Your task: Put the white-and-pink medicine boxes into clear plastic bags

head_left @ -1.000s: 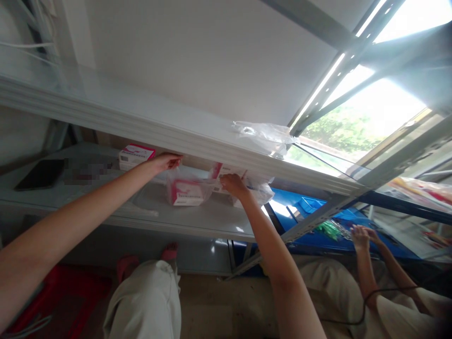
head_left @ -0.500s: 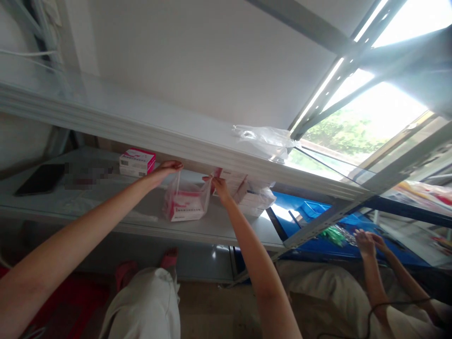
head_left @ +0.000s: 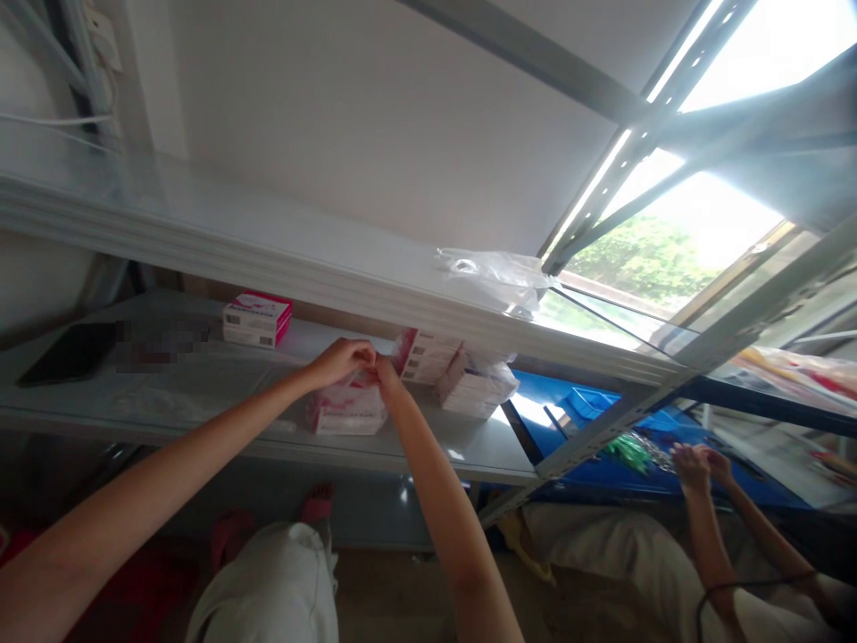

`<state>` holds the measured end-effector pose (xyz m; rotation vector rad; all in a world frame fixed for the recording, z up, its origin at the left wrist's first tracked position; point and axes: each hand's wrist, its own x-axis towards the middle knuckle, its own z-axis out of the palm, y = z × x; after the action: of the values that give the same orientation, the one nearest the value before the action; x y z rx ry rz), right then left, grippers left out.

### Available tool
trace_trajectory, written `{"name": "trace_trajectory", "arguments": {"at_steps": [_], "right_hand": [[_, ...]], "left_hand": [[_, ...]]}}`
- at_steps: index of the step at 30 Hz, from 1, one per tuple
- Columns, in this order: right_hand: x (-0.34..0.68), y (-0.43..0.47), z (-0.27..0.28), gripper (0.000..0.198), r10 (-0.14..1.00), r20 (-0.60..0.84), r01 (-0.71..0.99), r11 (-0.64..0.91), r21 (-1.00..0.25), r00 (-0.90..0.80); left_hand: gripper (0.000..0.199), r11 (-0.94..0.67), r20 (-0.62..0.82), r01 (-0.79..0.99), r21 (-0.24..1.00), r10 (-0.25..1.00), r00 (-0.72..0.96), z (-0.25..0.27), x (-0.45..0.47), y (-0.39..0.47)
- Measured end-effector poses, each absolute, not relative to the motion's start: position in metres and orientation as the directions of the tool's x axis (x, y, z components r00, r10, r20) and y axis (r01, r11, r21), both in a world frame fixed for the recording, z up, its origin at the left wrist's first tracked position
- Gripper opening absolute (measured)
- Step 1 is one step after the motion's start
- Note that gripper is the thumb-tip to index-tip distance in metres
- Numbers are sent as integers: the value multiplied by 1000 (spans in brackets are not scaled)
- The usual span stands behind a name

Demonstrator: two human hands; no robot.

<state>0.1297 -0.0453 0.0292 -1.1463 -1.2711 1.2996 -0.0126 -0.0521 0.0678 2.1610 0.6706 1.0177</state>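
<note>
A clear plastic bag [head_left: 313,411] with a pink-and-white box [head_left: 349,420] inside rests on the lower shelf. Above the bag's top, my left hand [head_left: 349,357] is closed with its fingers pinched on the gathered plastic. Right against it, my right hand [head_left: 384,368] is also closed on the bag's top. The fingertips overlap, so the exact grip on the plastic is partly hidden. To the left lies a stack of pink-and-white boxes [head_left: 258,319]. Just right of my hands stand more bagged boxes [head_left: 428,355].
A dark phone-like slab [head_left: 67,354] lies at the shelf's left end. The upper shelf edge [head_left: 268,268] runs above my hands, with a crumpled clear bag [head_left: 495,272] on it. At right, a co-worker's hands [head_left: 700,464] are near a blue table and blue bins [head_left: 595,406].
My hands were apart, each holding one side of the bag's top. They have come together over the box, drawing the plastic closed. The view has shifted slightly.
</note>
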Motion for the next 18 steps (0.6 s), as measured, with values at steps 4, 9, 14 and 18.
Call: {"name": "trace_trajectory", "arguments": {"at_steps": [4, 9, 14, 18], "right_hand": [[127, -60, 27, 18, 988, -33, -115, -51, -992, -153], [123, -77, 17, 15, 933, 83, -118, 44, -992, -351], [114, -72, 5, 19, 965, 210, 67, 223, -973, -155], [116, -74, -2, 29, 974, 186, 211, 211, -954, -132]], "left_hand": [[8, -723, 554, 288, 629, 676, 486, 70, -21, -52], [5, -746, 561, 456, 485, 666, 492, 73, -17, -55], [8, -854, 563, 400, 331, 519, 643, 81, -10, -66], [18, -905, 672, 341, 253, 419, 611, 68, -25, -72]]}}
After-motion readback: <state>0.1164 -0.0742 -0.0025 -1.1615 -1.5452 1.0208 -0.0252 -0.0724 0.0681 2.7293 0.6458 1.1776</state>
